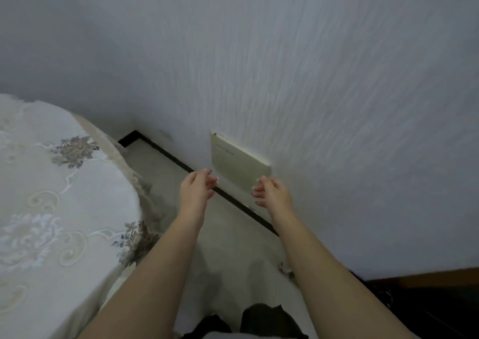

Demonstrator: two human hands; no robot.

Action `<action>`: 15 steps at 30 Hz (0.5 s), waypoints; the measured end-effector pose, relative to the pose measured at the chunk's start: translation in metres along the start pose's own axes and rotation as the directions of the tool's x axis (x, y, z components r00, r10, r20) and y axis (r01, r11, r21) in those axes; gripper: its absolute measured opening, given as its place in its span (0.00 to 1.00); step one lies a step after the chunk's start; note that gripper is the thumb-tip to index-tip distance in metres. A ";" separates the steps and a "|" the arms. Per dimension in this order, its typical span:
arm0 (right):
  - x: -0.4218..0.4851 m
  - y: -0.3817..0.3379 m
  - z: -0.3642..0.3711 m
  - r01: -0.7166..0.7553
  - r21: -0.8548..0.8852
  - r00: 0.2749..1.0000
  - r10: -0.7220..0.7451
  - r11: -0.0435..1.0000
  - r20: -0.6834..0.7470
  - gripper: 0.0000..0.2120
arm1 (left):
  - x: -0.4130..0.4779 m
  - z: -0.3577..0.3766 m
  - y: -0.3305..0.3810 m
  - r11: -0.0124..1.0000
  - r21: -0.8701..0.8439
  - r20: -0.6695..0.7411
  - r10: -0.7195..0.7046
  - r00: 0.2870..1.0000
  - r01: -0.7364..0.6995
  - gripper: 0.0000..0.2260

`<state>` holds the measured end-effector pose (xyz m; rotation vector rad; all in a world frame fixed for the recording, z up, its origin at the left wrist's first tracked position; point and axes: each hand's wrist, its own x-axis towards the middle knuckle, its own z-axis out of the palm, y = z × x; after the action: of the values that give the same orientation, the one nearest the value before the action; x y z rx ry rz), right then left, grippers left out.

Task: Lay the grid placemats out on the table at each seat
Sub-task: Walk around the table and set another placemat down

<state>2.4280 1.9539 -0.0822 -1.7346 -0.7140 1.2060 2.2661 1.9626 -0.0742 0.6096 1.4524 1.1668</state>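
left hand (195,188), right hand (272,192) fingers (210,180) relaxed; table (64,183) leftward

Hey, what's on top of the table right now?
A pale flower-embroidered tablecloth covers it; no placemat shows on the part in view. The cloth hides the tabletop itself.

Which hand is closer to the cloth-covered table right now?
Left. The left hand is held out just right of the table; the right hand is farther right, beside the wall.
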 end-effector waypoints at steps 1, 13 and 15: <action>0.010 -0.006 0.008 -0.001 -0.007 1.000 0.001 1.000 0.019 0.08 | 0.009 -0.003 0.004 1.000 -0.011 -0.029 0.000 1.000 0.000 0.09; 0.142 -0.072 0.143 0.100 -0.187 0.900 -0.009 0.977 0.437 0.08 | 0.128 -0.032 0.048 0.984 -0.172 -0.432 -0.029 0.902 -0.051 0.07; 0.163 -0.088 0.168 0.130 -0.205 0.858 -0.006 0.970 0.513 0.07 | 0.148 -0.031 0.061 0.976 -0.203 -0.484 -0.033 0.874 -0.076 0.07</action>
<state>2.3331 2.1846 -0.0963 -1.5587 -1.2674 1.6066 2.1861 2.1038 -0.0867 0.1800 1.7047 1.5483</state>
